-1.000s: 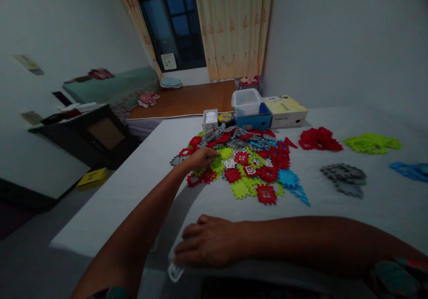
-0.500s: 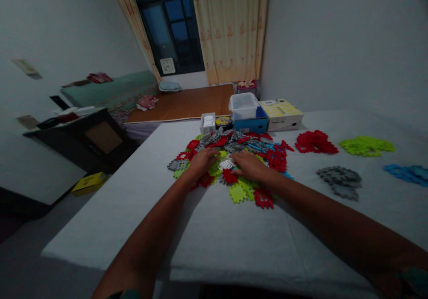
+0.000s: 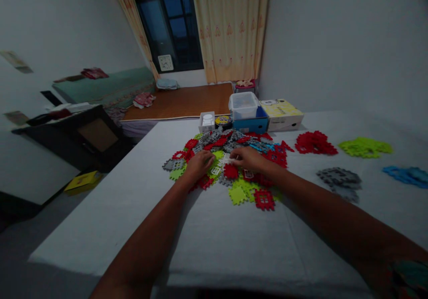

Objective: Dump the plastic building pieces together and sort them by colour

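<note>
A mixed pile of flat plastic interlocking tiles in red, lime green, grey, blue and white lies on the table before me. My right hand is over the pile's middle, its fingers pinched at the edge of a white tile. On the left side of the pile, my left hand has its fingers curled and close together beside green tiles. Whatever its fingertips hold, if anything, is hidden. A red tile lies just below the white one, between the hands.
Separate heaps of red tiles, green tiles, grey tiles and blue tiles lie to the right. Behind the pile stand a clear plastic tub in a blue box, a yellow-and-white box and a small white box.
My right hand's fingers have drawn closer together at the white tile, which has shifted slightly upward. White-framed tiles beside both hands show more clearly. The view has turned slightly.
</note>
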`<state>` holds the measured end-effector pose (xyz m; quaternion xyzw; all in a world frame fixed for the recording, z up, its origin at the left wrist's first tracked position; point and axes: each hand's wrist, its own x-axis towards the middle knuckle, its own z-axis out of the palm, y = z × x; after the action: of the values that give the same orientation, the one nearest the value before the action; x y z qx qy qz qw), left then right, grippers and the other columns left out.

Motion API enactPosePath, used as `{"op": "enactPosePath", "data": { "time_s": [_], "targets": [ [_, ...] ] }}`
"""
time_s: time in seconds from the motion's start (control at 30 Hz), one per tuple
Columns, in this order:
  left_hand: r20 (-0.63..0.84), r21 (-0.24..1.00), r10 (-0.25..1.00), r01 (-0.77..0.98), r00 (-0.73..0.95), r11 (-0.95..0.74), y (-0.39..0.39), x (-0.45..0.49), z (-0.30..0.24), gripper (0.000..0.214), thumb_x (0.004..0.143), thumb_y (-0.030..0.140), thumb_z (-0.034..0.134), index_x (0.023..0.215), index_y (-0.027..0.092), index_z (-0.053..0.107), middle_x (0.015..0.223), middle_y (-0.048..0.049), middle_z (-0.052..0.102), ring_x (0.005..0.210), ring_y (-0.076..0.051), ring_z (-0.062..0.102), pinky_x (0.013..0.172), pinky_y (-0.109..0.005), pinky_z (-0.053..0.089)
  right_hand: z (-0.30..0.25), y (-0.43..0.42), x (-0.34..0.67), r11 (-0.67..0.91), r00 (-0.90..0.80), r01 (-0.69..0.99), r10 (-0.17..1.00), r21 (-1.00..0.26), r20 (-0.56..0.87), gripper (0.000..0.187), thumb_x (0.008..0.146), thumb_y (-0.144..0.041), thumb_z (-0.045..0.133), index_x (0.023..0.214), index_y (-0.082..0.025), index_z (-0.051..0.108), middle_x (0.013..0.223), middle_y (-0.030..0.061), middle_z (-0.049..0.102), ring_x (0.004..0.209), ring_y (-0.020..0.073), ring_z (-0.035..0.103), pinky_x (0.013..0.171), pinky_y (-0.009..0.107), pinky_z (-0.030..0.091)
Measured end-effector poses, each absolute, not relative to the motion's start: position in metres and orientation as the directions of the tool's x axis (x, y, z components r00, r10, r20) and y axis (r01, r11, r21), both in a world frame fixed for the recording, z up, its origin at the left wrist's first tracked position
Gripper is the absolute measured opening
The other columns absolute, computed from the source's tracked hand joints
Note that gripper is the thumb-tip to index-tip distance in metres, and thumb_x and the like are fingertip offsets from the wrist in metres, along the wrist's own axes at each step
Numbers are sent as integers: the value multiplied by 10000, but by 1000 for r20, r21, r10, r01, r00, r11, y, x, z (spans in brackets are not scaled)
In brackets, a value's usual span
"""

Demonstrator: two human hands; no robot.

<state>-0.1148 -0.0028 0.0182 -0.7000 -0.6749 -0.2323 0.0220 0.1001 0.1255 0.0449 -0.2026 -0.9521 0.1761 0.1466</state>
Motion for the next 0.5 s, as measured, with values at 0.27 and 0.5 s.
{"op": "enactPosePath", "data": {
  "time_s": [0.27,0.5],
  "targets": [
    [411,259,911,962,-32,-83,0,-104,18,247,947,292,496,1020,189,708,1081,-83,706,1029,-213,627,923,-360,509,38,158,124,696,-802,270,544,-665,244,160,836,-251,585,883,-145,696,770,17,684,658,139,574,597,230,381],
    [404,135,882,938,242,-319,-1,-99,11,277,967,346,491,1076,215,709,1099,-78,694,1057,-219,610,950,-391,501,57,187,184,777,-754,299,548,-553,363,221,882,-283,536,944,-169,715,893,41,718,811,173,626,736,266,434]
  ]
}}
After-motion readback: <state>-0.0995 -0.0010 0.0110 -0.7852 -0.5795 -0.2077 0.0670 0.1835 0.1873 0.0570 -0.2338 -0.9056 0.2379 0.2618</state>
